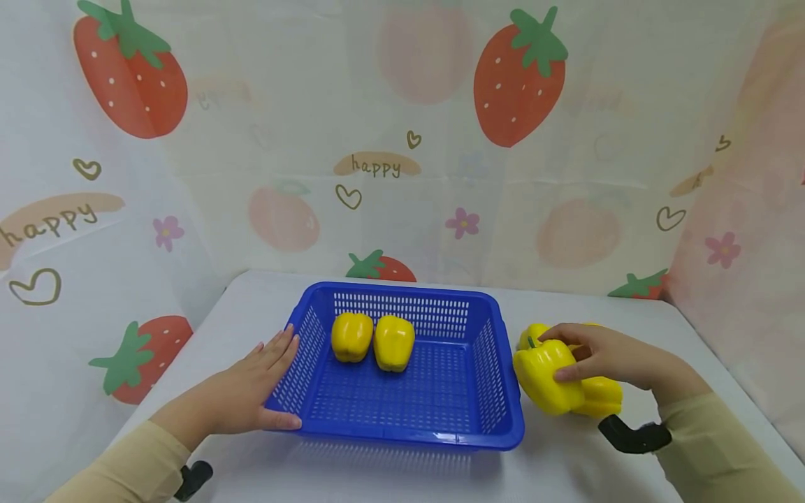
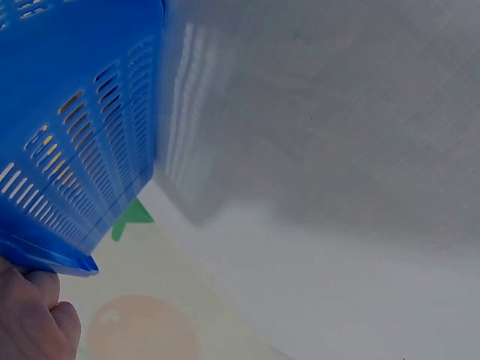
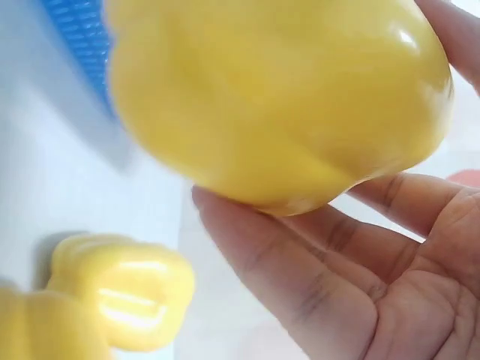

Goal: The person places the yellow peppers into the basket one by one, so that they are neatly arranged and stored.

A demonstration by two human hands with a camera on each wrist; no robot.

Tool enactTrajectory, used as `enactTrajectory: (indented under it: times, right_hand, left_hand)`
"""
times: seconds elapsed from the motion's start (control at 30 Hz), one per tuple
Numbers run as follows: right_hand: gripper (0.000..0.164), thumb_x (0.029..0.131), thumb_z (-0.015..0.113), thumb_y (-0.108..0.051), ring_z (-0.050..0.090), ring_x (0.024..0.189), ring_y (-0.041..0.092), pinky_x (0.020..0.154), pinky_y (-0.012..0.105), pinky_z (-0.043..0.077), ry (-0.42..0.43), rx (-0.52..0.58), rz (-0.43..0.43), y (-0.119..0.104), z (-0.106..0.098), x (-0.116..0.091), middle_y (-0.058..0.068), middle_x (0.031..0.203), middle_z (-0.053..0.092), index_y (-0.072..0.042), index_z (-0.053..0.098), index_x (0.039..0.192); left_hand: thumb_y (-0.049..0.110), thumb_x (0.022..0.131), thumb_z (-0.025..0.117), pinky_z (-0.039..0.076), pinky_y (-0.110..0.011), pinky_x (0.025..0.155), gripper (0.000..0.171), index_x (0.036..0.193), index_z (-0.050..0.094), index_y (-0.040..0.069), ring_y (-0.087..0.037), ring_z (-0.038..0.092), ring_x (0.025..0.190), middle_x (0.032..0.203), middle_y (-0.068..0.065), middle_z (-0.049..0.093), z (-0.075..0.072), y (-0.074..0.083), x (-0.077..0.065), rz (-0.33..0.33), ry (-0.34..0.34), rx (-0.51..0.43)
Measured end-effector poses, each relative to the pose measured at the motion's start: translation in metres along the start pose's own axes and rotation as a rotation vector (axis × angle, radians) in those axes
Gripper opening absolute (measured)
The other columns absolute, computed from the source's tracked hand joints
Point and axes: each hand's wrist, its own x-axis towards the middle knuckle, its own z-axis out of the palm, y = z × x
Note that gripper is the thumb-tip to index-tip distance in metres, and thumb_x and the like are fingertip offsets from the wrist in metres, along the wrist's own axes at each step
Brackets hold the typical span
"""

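Observation:
My right hand [image 1: 613, 355] grips a yellow bell pepper [image 1: 546, 381] with a green stem, thumb on one side and fingers round the other. It holds the pepper just outside the right rim of a blue plastic basket [image 1: 402, 434]. The right wrist view shows this pepper [image 3: 277, 97] raised above others on the table. My left hand [image 1: 251, 391] rests on the basket's left edge with fingers straight and thumb spread toward the front corner. Inside the basket, toward the back left, two yellow peppers [image 1: 352, 338] stand side by side.
More yellow peppers [image 1: 604, 397] lie on the white table [image 1: 264, 300] right of the basket, partly hidden behind my right hand and the held pepper. A printed cloth [image 1: 402, 230] with strawberries hangs behind and at both sides of the table.

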Motion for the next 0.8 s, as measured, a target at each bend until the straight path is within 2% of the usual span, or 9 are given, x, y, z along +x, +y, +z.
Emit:
enactTrajectory:
  times: [0.23, 0.6, 0.73, 0.8]
  right_hand:
    - [0.044, 0.083, 0.065, -0.032, 0.055, 0.096, 0.025, 0.081, 0.037, 0.045, -0.041, 0.029, -0.064, -0.013, -0.003, 0.009, 0.007, 0.111, 0.057, -0.017, 0.05, 0.121]
    - [0.047, 0.083, 0.065, -0.032, 0.055, 0.092, 0.03, 0.071, 0.04, 0.051, -0.073, 0.149, -0.054, -0.038, 0.0, 0.028, 0.012, 0.109, 0.056, -0.018, 0.047, 0.124]
    - [0.046, 0.082, 0.067, -0.032, 0.057, 0.09, 0.034, 0.065, 0.044, 0.054, -0.087, 0.238, -0.019, -0.046, 0.004, 0.038, 0.016, 0.11, 0.055, -0.019, 0.048, 0.122]
    - [0.047, 0.081, 0.068, -0.034, 0.058, 0.09, 0.033, 0.067, 0.042, 0.054, -0.075, 0.231, -0.012, -0.05, 0.005, 0.044, 0.014, 0.11, 0.055, -0.02, 0.049, 0.121]
  left_hand:
    - [0.08, 0.066, 0.047, 0.014, -0.051, 0.109, 0.116, 0.147, 0.01, 0.005, -0.029, 0.005, 0.14, 0.153, -0.012, -0.001, -0.002, 0.002, -0.001, -0.001, -0.006, -0.005]
    - [0.082, 0.065, 0.045, 0.013, -0.05, 0.11, 0.118, 0.147, 0.006, 0.007, -0.027, 0.004, 0.14, 0.154, -0.011, -0.003, 0.0, -0.001, 0.001, -0.022, -0.016, 0.01]
    - [0.081, 0.065, 0.046, 0.013, -0.051, 0.109, 0.118, 0.147, 0.007, 0.006, -0.029, 0.005, 0.14, 0.153, -0.012, -0.003, 0.0, 0.0, 0.0, -0.018, -0.014, 0.001]
    - [0.081, 0.065, 0.046, 0.013, -0.052, 0.109, 0.118, 0.147, 0.007, 0.006, -0.03, 0.006, 0.14, 0.153, -0.013, -0.002, -0.001, 0.0, 0.0, -0.011, -0.007, -0.005]
